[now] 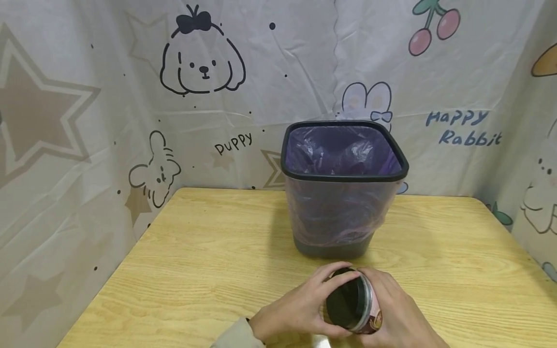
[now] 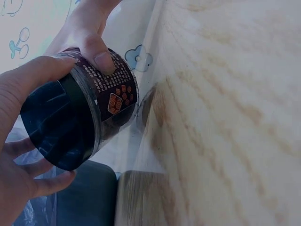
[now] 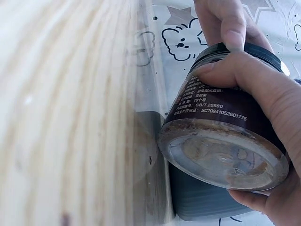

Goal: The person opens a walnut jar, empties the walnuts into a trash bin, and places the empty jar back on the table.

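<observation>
Both hands hold a clear plastic jar point(image 3: 211, 106), tilted on its side above the table near its front. It has a dark printed label and a dark lid point(image 1: 344, 302) that faces left in the head view. My left hand point(image 1: 306, 304) curls its thumb and fingers round the lid. Around the jar's labelled body wraps my right hand point(image 1: 393, 309), its thumb lying over the label in the right wrist view. Through the jar's base point(image 3: 225, 157) some brownish residue shows along the edge; how much the jar holds I cannot tell.
A grey bin point(image 1: 344, 212) with a black rim and a purple plastic liner stands on the wooden table point(image 1: 209, 241), just beyond the hands. Printed cloth point(image 1: 261, 63) with cartoon animals hangs behind the table and at both sides.
</observation>
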`<state>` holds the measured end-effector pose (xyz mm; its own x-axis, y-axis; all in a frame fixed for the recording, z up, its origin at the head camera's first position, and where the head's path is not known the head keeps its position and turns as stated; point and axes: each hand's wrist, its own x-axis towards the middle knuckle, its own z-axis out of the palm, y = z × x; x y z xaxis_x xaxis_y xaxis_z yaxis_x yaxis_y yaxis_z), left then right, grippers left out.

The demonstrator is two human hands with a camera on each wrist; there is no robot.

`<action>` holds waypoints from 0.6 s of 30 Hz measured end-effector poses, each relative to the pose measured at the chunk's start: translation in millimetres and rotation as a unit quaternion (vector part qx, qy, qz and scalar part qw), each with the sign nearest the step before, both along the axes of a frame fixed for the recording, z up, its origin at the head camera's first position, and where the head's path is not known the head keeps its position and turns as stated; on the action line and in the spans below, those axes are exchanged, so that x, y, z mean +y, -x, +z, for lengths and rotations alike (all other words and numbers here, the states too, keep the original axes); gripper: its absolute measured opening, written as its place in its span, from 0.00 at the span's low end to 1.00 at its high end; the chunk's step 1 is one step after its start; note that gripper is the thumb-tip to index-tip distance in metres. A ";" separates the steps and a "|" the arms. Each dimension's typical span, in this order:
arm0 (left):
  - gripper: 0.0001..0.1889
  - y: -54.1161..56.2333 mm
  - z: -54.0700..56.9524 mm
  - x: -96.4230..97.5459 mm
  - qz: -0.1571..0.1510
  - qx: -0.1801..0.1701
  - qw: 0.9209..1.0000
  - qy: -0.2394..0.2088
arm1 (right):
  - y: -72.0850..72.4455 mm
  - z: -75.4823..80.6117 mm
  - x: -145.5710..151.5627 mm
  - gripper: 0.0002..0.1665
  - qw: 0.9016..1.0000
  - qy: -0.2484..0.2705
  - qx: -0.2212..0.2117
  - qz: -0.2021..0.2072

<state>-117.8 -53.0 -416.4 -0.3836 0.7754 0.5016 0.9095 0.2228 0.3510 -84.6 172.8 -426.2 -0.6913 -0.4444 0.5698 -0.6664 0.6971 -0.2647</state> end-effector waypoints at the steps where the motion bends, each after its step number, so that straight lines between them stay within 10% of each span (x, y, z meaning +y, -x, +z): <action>1: 0.53 0.2 -0.4 0.1 -0.001 -0.006 1.000 -0.001 | -0.1 0.2 0.1 0.65 1.000 -0.001 0.000 -0.002; 18: 0.55 0.8 -2.2 0.7 0.015 0.009 1.000 -0.004 | -0.8 0.1 -0.7 0.64 1.000 0.003 -0.005 -0.005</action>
<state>-118.7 -52.3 -418.6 -0.3971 0.7594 0.5154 0.9088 0.2468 0.3366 -83.9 172.1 -426.2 -0.7018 -0.4339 0.5650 -0.6561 0.7027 -0.2753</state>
